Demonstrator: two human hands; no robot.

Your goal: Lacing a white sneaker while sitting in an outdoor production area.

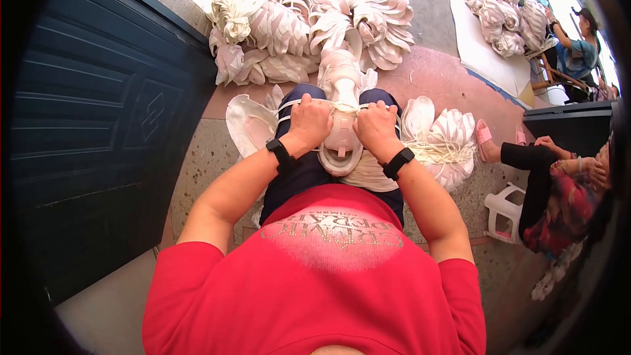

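Between my knees sits a pale pink and white shoe upper [343, 133], its rounded heel opening toward me. My left hand [309, 123] is closed at its left side, gripping a white shoelace [342, 106]. On the other side my right hand [378, 130] grips the same lace, fingers curled. The lace stretches across the upper between both fists, and loose lengths hang outside my hands. More pale uppers [342, 69] lie just beyond it between my knees. Another loose upper [250, 125] rests by my left leg.
Large bundles of uppers [358, 16] lie on the floor ahead. A tied bundle [444, 144] is beside my right leg. A dark blue door [98, 118] stands at left. At right, a person [559, 204] sits near a white stool [506, 213]; another person [578, 56] sits farther off.
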